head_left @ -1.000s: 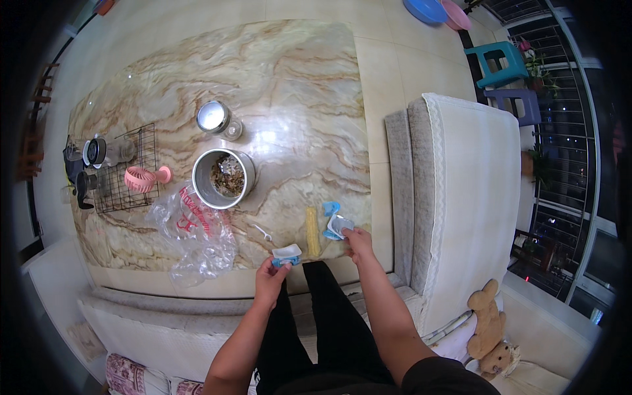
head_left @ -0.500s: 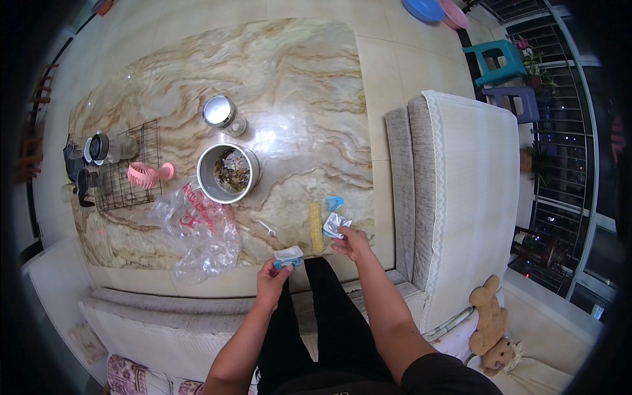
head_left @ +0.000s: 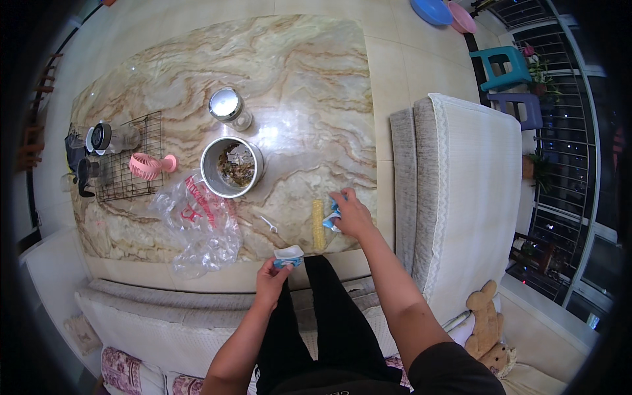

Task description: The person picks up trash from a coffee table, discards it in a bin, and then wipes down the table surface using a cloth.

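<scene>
My left hand [head_left: 273,273] holds a small white cup with blue wrapping [head_left: 288,253] at the table's near edge, fingers closed on it. My right hand [head_left: 347,209] is just right of a yellow corn cob [head_left: 318,224], its fingers curled onto blue and silver wrapper pieces [head_left: 329,222], which they partly hide. A small white plastic tool [head_left: 268,223] lies left of the cob. A metal pot [head_left: 232,167] with dark flaky bits inside stands farther forward, with a crumpled clear plastic bag [head_left: 196,224] to its lower left.
On the marble table [head_left: 296,66] are lidded jars [head_left: 226,105], a pink fan [head_left: 146,167] and a wire rack [head_left: 135,184] with glassware [head_left: 101,137]. A sofa arm [head_left: 461,197] borders the right, with a teddy bear [head_left: 482,316] below it. Plastic stools [head_left: 502,66] stand beyond.
My right hand has moved forward along the table, over the blue piece that lay above the silver foil, now covering much of both. My left hand still holds the cup near the edge.
</scene>
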The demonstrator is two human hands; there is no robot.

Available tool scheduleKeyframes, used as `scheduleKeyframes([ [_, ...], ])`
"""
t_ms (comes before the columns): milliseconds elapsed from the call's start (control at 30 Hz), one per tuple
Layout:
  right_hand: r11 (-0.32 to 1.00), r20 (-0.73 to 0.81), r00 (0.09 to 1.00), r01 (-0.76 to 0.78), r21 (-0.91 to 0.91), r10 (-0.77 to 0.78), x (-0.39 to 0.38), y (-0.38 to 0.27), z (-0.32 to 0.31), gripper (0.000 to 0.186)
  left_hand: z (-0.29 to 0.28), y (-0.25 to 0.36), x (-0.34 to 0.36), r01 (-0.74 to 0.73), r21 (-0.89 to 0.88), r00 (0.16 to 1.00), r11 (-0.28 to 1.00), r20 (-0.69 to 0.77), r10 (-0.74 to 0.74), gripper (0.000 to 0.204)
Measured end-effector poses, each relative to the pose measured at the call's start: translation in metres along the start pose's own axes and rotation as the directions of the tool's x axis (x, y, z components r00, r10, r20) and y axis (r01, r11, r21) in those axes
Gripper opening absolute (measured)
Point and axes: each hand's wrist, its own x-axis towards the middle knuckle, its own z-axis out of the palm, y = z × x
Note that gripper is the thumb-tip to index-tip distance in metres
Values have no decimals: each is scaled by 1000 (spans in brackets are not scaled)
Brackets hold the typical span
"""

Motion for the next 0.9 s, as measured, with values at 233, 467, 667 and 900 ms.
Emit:
scheduleKeyframes([
  [233,997,9,998,-67,35,66,3,22,15,37,-2,4,-2,-7,5,1000,1000,-23,8,23],
  [467,505,196,975,-223,834,107,-40,12,39,39,3,8,6,-58,-71,996,996,-65,53,21],
  [667,651,-58,955,-153,744,290,-40,4,84,44,-2,2,6,-60,-116,994,991,-101,48,21],
  [900,821,-152,881,-338,460,447,-22,-35,83,53,-38,-5,-4,-44,-57,990,997,-136,36,21],
])
